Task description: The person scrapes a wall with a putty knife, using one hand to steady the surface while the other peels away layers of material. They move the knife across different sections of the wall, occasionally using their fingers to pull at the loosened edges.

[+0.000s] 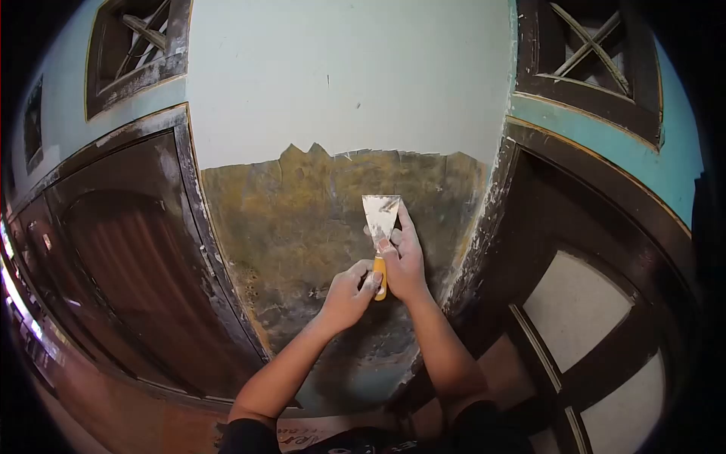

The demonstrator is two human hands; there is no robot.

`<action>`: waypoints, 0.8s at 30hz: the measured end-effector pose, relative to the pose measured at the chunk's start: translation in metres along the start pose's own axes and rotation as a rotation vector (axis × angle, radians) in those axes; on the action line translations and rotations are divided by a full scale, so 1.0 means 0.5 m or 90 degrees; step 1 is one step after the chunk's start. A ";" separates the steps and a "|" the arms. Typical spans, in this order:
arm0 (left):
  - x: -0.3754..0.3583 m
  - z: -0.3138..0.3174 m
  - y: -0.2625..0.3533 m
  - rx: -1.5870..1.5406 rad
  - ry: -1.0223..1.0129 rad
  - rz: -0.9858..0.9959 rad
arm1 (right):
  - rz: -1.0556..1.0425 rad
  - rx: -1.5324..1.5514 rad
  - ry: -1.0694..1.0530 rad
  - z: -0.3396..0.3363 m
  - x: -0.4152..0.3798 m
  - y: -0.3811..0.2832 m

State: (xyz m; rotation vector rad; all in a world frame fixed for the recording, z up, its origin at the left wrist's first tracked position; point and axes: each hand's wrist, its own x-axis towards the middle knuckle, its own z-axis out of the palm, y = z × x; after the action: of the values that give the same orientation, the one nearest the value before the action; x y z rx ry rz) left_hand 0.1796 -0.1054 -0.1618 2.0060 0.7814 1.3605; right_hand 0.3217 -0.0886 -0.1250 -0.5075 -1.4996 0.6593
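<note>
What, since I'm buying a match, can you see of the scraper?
The scraper has a flared, metal-looking blade smeared with whitish residue and a yellow handle. It's held nearly upright, blade up, before the stained wall patch. The left hand pinches the handle; the right hand holds the neck, fingers behind the blade.

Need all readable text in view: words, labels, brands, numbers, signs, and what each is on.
Nothing reads in full.
Black shirt: pale letters, cut off by the bottom edge, unreadable.
Pale strip between the forearms: reddish script-like marks, too blurred to read.
Putty knife: no legible brand or label.
Wall: no signs or numbers.
</note>
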 end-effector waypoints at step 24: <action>0.180 -0.285 0.161 0.777 0.089 -0.020 | -0.402 -0.906 0.213 -0.311 0.127 0.117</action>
State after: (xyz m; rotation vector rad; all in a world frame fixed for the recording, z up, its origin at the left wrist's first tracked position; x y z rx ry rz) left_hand 0.0843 -0.0715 -0.0047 2.7044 2.0400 1.0675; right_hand 0.4689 0.0113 -0.1216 -1.0435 -1.4862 -1.0604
